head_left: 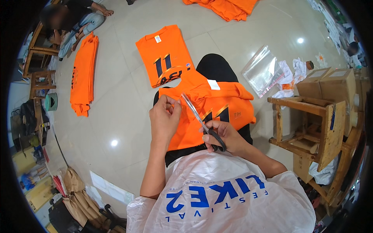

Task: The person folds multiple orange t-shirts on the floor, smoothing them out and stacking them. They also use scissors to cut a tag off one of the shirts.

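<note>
Across my lap lies an orange T-shirt (186, 131) with a dark printed number and a white neck label. My right hand (221, 135) holds scissors (193, 108) by their black handles. Their blades look closed or nearly so and point up and left over the cloth. The thumb and forefinger of my left hand (167, 115) are pinched together beside the blade tip, over the shirt. Whether cloth or a thread sits between them is too small to tell. Just past my knees, a folded orange T-shirt (166, 54) rests flat on the floor.
Folded orange shirts (83, 75) are stacked at left, near a seated person (78, 23). More orange cloth (225, 7) lies ahead. Clear plastic bags (262, 71) are on the floor at right. Beyond them stand a wooden stool (297, 102) and cardboard boxes (335, 84).
</note>
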`<state>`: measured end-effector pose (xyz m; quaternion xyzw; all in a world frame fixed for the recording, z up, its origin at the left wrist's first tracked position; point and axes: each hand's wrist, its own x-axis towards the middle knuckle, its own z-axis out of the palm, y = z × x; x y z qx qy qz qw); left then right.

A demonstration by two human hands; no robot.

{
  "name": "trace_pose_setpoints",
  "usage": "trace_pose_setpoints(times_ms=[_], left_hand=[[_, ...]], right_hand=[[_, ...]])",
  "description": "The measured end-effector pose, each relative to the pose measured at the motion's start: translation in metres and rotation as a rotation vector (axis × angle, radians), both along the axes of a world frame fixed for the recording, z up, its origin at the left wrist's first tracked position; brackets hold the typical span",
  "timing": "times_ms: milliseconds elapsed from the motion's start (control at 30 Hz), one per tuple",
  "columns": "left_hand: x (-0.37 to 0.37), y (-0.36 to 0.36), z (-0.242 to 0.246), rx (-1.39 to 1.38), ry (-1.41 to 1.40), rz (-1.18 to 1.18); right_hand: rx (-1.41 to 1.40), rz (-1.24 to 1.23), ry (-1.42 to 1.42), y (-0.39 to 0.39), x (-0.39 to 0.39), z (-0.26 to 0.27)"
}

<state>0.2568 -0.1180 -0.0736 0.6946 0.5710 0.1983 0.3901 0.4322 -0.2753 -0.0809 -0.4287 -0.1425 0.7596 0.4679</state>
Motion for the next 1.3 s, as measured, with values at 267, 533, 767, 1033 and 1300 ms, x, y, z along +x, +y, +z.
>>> trace_pose_setpoints(times_ms=[267, 533, 767, 1033, 1300], left_hand=[[-0.022, 0.013, -0.011, -0.253, -0.271, 0.007], [-0.016, 0.01, 0.003, -0.401, -0.36, 0.032], [-0.018, 0.006, 0.006, -0.389, -0.371, 0.014], [-0.021, 0.0, 0.009, -0.317, -0.294, 0.017], [-0.028, -0.004, -0.002, -0.199, -0.217, -0.068]], right_hand=[[-0.088, 0.08, 0.065, -0.006, -0.002, -0.001], [-0.024, 0.097, 0.038, -0.002, 0.0, -0.006], [0.019, 0.101, -0.053, 0.012, -0.001, 0.0], [-0.009, 0.019, -0.066, 0.015, -0.002, -0.002], [-0.083, 0.158, 0.0, -0.006, 0.013, 0.01]])
